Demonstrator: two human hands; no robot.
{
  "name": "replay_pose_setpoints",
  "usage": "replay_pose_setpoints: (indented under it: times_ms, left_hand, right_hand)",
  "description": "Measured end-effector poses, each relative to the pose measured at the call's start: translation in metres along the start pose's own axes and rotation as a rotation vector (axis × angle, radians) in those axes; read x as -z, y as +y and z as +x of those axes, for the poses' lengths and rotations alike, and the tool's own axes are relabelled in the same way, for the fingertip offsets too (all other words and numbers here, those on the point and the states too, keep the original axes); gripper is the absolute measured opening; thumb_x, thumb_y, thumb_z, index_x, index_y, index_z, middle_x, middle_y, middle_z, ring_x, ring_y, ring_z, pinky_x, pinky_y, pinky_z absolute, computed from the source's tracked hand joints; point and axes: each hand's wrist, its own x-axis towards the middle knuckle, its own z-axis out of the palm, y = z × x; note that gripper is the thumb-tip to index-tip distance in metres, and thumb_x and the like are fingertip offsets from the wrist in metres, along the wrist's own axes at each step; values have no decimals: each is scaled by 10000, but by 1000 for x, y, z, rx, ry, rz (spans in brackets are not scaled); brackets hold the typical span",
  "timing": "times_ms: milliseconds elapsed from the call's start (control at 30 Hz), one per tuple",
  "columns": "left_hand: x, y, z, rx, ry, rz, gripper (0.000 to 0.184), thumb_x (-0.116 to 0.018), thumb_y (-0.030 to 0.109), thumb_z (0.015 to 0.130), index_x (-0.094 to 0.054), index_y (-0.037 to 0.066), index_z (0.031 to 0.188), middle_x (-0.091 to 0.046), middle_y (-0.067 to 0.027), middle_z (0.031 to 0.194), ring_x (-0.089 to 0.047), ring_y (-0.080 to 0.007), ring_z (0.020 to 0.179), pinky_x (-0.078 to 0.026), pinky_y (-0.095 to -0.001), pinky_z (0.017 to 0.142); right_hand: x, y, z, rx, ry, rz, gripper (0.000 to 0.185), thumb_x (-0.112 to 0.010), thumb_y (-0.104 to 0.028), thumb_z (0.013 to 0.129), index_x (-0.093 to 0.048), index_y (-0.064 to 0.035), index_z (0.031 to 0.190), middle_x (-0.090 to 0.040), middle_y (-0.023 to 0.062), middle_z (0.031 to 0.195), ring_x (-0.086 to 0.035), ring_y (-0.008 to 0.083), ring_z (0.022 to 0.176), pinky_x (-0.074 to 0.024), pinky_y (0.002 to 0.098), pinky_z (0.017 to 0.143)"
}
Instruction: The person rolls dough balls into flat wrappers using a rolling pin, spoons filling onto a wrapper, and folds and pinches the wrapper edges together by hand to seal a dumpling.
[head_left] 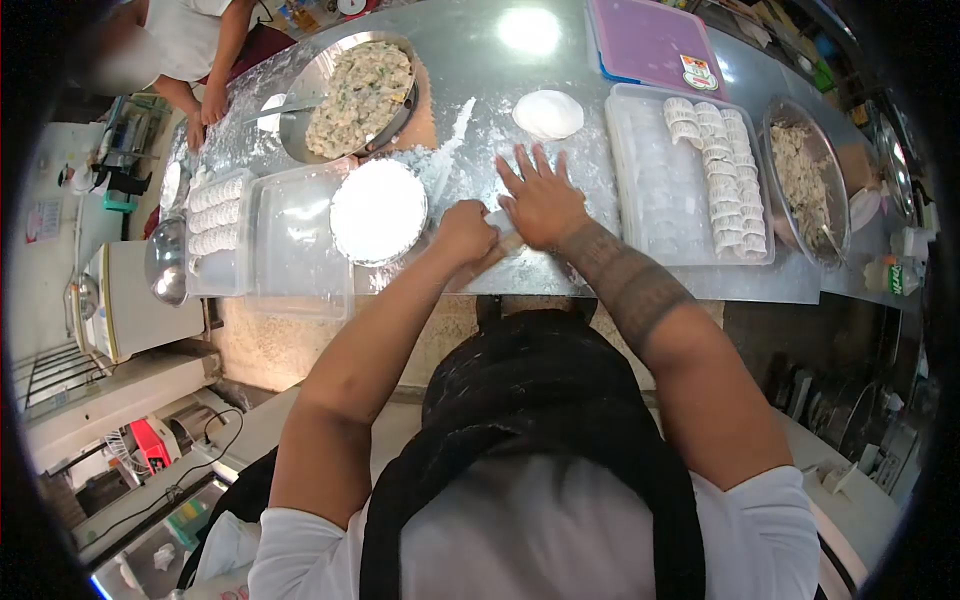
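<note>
My left hand [466, 234] is closed in a fist low over the floured metal table, near its front edge. Whatever it grips, if anything, is hidden by the fingers. Beside it, my right hand [545, 200] lies palm down with its fingers spread apart. Between the two hands shows a small pale patch, blurred and partly covered, that I cannot identify. A white round of dough or stacked wrappers [548, 114] sits just beyond my right fingertips. Left of my left hand stands a round tub of white flour [379, 212].
A pan of chopped filling [358, 100] stands back left, near another person's hands [205, 115]. Trays of dumplings flank me: a left tray [218, 228] and a right tray [738, 175]. A purple lid [652, 45] lies behind, and a steel bowl [803, 185] sits far right.
</note>
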Motion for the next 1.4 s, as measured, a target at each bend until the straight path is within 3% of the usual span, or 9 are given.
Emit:
replay_pose_setpoints:
  times_ms: [267, 467, 600, 700, 800, 1000, 1100, 1333, 1400]
  left_hand:
    - [-29, -29, 7, 165, -2, -790, 265, -737, 71, 837, -743, -25, 1085, -752, -175, 922, -730, -270, 806, -572, -392, 763]
    - [3, -1, -1, -17, -18, 106, 356, -764, 158, 795, -744, -31, 1096, -750, -255, 1000, -741, -392, 908, -577, -448, 830]
    - [7, 1, 2, -65, 18, 70, 346, -728, 131, 812, -743, -30, 1118, -755, -244, 983, -745, -375, 896, -583, -449, 806]
    - [4, -5, -1, 134, -55, -420, 291, -699, 76, 847, -743, -29, 1115, -755, -184, 914, -739, -266, 842, -590, -410, 739]
    - [-21, -28, -1, 307, -65, -1009, 260, -742, 105, 800, -758, -15, 1030, -757, -202, 911, -751, -317, 868, -590, -398, 790]
    - [13, 0, -11, -47, -145, 254, 311, -755, 118, 832, -738, -21, 1111, -755, -241, 1008, -740, -376, 931, -581, -474, 836]
    - [6, 7, -15, -52, 66, 128, 341, -772, 148, 820, -733, -19, 1114, -727, -277, 1095, -705, -455, 1002, -555, -509, 909]
    - [-20, -43, -1, 247, -113, -844, 346, -749, 71, 826, -717, -44, 1151, -748, -163, 963, -723, -248, 871, -588, -392, 818]
    - [-22, -50, 4, 212, -121, -502, 346, -744, 74, 825, -722, -45, 1149, -754, -169, 956, -728, -256, 867, -587, -399, 814]
  right_hand:
    - [26, 3, -95, -3, -100, 66, 618, -468, -367, 1085, -324, -127, 1636, -286, 252, 1674, -228, 487, 1555, -159, 729, 1213]
    - [6, -4, -19, -6, -76, -1, 631, -461, -382, 1088, -298, -141, 1647, -295, 253, 1670, -228, 473, 1560, -140, 703, 1233]
    - [-9, -2, 25, 62, 74, -8, 653, -482, -367, 1081, -271, -133, 1653, -293, 258, 1667, -230, 455, 1564, -123, 674, 1249]
    - [13, -2, -32, 31, 76, 111, 648, -507, -349, 1071, -301, -116, 1640, -294, 264, 1665, -234, 458, 1562, -134, 682, 1243]
    - [27, 4, -94, 38, -95, 71, 629, -518, -335, 1065, -341, -107, 1623, -296, 266, 1663, -241, 458, 1559, -154, 685, 1236]
    - [18, -10, -15, 41, -129, -21, 616, -431, -361, 1093, -298, -117, 1643, -256, 230, 1696, -194, 440, 1582, -136, 674, 1254]
    - [7, -10, 16, 43, -81, 21, 625, -427, -358, 1098, -261, -122, 1652, -224, 223, 1710, -161, 432, 1594, -109, 644, 1274]
    - [33, 2, -100, -7, -183, 75, 614, -457, -359, 1090, -315, -121, 1638, -252, 248, 1691, -197, 457, 1577, -112, 677, 1256]
    - [38, 0, -93, -10, -218, 69, 612, -465, -355, 1086, -329, -116, 1632, -261, 251, 1686, -212, 461, 1571, -117, 681, 1253]
